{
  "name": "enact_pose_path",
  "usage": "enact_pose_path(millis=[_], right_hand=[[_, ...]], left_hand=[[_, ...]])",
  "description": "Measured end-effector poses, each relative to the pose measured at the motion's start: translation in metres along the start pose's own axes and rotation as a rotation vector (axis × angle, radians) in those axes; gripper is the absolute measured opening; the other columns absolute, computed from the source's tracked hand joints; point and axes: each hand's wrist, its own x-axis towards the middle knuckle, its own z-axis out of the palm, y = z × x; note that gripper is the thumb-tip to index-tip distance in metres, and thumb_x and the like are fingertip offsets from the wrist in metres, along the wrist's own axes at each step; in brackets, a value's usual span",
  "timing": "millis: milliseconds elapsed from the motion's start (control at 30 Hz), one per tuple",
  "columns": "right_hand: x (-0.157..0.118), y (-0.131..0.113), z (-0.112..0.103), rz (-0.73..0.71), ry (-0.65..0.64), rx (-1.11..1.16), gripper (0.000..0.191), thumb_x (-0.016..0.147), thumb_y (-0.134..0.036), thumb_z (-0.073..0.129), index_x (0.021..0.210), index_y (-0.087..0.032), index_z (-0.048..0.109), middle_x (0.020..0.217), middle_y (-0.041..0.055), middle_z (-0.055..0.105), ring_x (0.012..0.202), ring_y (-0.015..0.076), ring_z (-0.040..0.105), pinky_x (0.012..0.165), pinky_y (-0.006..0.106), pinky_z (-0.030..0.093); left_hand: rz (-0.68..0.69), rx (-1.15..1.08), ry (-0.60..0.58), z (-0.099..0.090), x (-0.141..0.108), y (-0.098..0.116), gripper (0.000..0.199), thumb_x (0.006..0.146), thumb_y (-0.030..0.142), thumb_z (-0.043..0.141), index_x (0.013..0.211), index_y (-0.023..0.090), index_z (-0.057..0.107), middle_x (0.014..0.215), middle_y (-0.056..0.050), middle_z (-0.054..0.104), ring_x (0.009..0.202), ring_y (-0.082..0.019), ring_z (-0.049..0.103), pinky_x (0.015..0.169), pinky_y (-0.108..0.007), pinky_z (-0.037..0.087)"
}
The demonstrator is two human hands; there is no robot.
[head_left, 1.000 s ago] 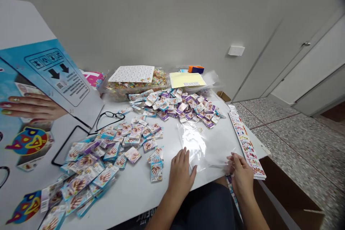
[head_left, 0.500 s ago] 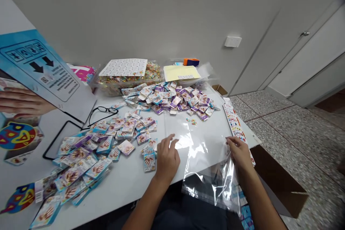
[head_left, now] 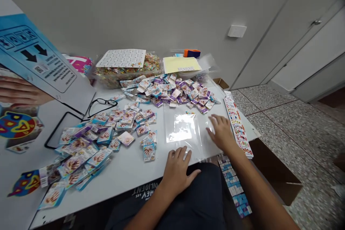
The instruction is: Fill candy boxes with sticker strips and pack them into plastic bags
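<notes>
A clear plastic bag (head_left: pixel 199 140) lies flat on the white table, with bright glare on it. My left hand (head_left: pixel 178 169) rests at the table's front edge by the bag's near end, fingers apart and holding nothing. Beside the bag's right side, my right hand (head_left: pixel 221 132) is spread with nothing in it. A few small colourful pieces (head_left: pixel 189 112) show at the bag's far end, partly veiled by glare. To the left of my left hand stands a small blue-and-white box (head_left: pixel 149 152), at the edge of a spread of similar boxes (head_left: pixel 98 156).
More small boxes (head_left: pixel 175 91) are heaped in front of two clear tubs, one filled with colourful pieces (head_left: pixel 152 64). Black eyeglasses (head_left: pixel 102 102) lie at left near a large printed carton (head_left: pixel 54 68). Sticker sheets (head_left: pixel 237 125) line the right edge, above an open cardboard box (head_left: pixel 275 169).
My right hand has let go of the bag's edge and moved up and left. The bag, which hung over the table's front edge, now lies farther onto the table. My left hand shifted right.
</notes>
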Motion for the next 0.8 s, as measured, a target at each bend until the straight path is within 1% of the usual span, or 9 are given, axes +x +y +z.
enact_pose_path(millis=[33, 100, 200, 333, 400, 500, 567, 667, 800], right_hand=[[-0.015, -0.01, 0.001, -0.103, -0.035, -0.098, 0.036, 0.093, -0.024, 0.057, 0.129, -0.017, 0.063, 0.139, 0.0194, 0.061, 0.127, 0.0374, 0.052, 0.108, 0.057, 0.034], [-0.046, -0.024, 0.007, -0.212, -0.096, -0.205, 0.032, 0.096, -0.018, 0.052, 0.124, -0.018, 0.065, 0.132, 0.0177, 0.066, 0.123, 0.0348, 0.057, 0.106, 0.055, 0.037], [-0.08, -0.021, 0.024, -0.185, -0.095, -0.185, 0.032, 0.1, -0.017, 0.046, 0.125, -0.02, 0.065, 0.133, 0.0148, 0.068, 0.122, 0.0321, 0.061, 0.106, 0.054, 0.043], [-0.09, 0.002, 0.037, -0.134, -0.054, -0.026, 0.039, 0.103, -0.023, 0.043, 0.139, -0.02, 0.058, 0.144, 0.0136, 0.061, 0.135, 0.0298, 0.056, 0.108, 0.052, 0.05], [-0.09, 0.002, 0.036, -0.15, -0.028, -0.01, 0.039, 0.103, -0.026, 0.044, 0.139, -0.018, 0.057, 0.146, 0.0161, 0.06, 0.137, 0.0315, 0.054, 0.11, 0.056, 0.048], [-0.096, -0.023, 0.033, -0.188, 0.113, -0.065, 0.036, 0.1, -0.021, 0.049, 0.134, -0.017, 0.059, 0.143, 0.0188, 0.061, 0.135, 0.0341, 0.056, 0.113, 0.063, 0.041], [-0.105, -0.051, 0.033, -0.209, 0.168, -0.065, 0.036, 0.098, -0.018, 0.052, 0.133, -0.02, 0.06, 0.138, 0.0168, 0.065, 0.128, 0.0322, 0.06, 0.113, 0.06, 0.041], [-0.118, -0.084, 0.039, -0.195, 0.078, -0.046, 0.036, 0.098, -0.025, 0.055, 0.132, -0.017, 0.061, 0.132, 0.0174, 0.067, 0.118, 0.0326, 0.063, 0.102, 0.053, 0.05], [-0.126, -0.087, 0.049, -0.168, 0.061, -0.046, 0.036, 0.1, -0.029, 0.054, 0.131, -0.012, 0.062, 0.127, 0.0184, 0.068, 0.113, 0.0327, 0.06, 0.095, 0.051, 0.051]], left_hand=[[-0.014, 0.006, -0.003, -0.004, -0.001, -0.001, 0.056, 0.094, 0.055, 0.06, 0.133, 0.015, 0.061, 0.136, -0.018, 0.062, 0.117, -0.036, 0.057, 0.097, -0.054, 0.043], [-0.046, 0.031, -0.031, -0.011, -0.002, -0.003, 0.04, 0.1, 0.043, 0.053, 0.128, 0.017, 0.063, 0.124, -0.015, 0.066, 0.107, -0.032, 0.059, 0.091, -0.05, 0.045], [-0.101, 0.064, -0.078, -0.015, 0.006, -0.007, 0.028, 0.103, 0.026, 0.045, 0.117, 0.017, 0.067, 0.105, -0.012, 0.067, 0.096, -0.028, 0.059, 0.084, -0.044, 0.046], [-0.204, -0.063, -0.095, -0.009, 0.023, -0.019, 0.029, 0.099, 0.03, 0.057, 0.124, 0.018, 0.064, 0.103, -0.01, 0.066, 0.099, -0.028, 0.06, 0.085, -0.04, 0.047], [-0.235, -0.132, -0.097, -0.006, 0.028, -0.024, 0.02, 0.099, 0.027, 0.058, 0.114, 0.019, 0.068, 0.101, -0.008, 0.067, 0.099, -0.025, 0.061, 0.083, -0.036, 0.047], [-0.284, -0.186, -0.083, -0.004, 0.03, -0.028, 0.014, 0.099, 0.022, 0.058, 0.096, 0.02, 0.071, 0.096, -0.005, 0.068, 0.098, -0.022, 0.063, 0.078, -0.031, 0.046], [-0.328, -0.232, -0.072, -0.005, 0.03, -0.03, 0.013, 0.097, 0.022, 0.061, 0.091, 0.021, 0.072, 0.094, -0.003, 0.069, 0.097, -0.02, 0.064, 0.076, -0.029, 0.045], [-0.403, -0.31, -0.066, -0.008, 0.033, -0.033, 0.01, 0.091, 0.023, 0.069, 0.083, 0.021, 0.073, 0.087, -0.001, 0.07, 0.086, -0.018, 0.066, 0.074, -0.028, 0.045], [-0.451, -0.408, -0.062, -0.011, 0.039, -0.038, 0.012, 0.086, 0.025, 0.075, 0.075, 0.021, 0.073, 0.079, 0.001, 0.069, 0.075, -0.016, 0.064, 0.069, -0.027, 0.045]])
